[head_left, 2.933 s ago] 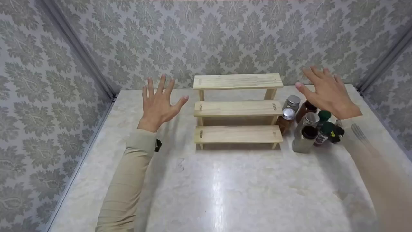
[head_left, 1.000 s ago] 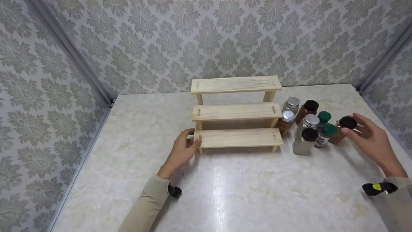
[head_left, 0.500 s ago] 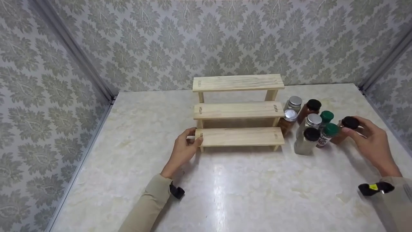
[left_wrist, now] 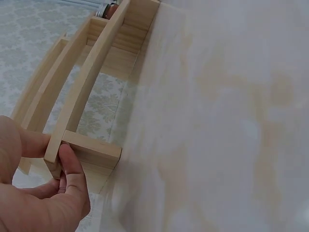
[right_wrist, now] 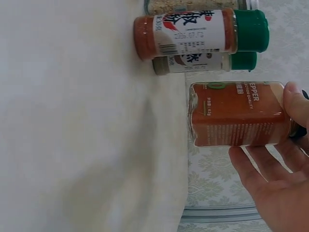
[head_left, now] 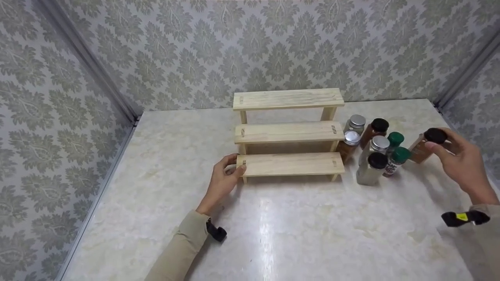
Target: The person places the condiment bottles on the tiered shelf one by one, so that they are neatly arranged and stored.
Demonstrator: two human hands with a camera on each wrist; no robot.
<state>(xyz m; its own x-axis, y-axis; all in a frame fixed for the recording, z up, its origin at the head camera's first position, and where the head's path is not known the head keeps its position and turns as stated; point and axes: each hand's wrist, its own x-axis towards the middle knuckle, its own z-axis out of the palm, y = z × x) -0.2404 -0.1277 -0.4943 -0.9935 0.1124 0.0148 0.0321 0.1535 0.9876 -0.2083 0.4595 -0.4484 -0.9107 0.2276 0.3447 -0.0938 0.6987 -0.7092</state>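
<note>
A three-tier wooden rack [head_left: 289, 132] stands on the table. The left hand [head_left: 222, 181] pinches the left end of its lowest shelf; in the left wrist view, thumb and fingers of the left hand [left_wrist: 46, 183] lie around the shelf end [left_wrist: 55, 154]. At the right, the right hand [head_left: 463, 162] holds a black-capped jar of reddish powder [head_left: 424, 148] near its top. The right wrist view shows this jar [right_wrist: 236, 113] off the tabletop, with the right hand [right_wrist: 277, 174] at its cap end, beside green-capped bottles [right_wrist: 193, 31].
Several jars stand right of the rack: silver-capped ones [head_left: 351, 141], black-capped ones [head_left: 369, 171] and green-capped ones [head_left: 394, 160]. Patterned walls [head_left: 273, 47] rise behind and at both sides of the marbled table [head_left: 312, 226].
Both hands have come down from raised, spread poses. The left took hold of the rack's lowest shelf; the right gripped the jar, which has since moved up and slightly right, away from the other jars.
</note>
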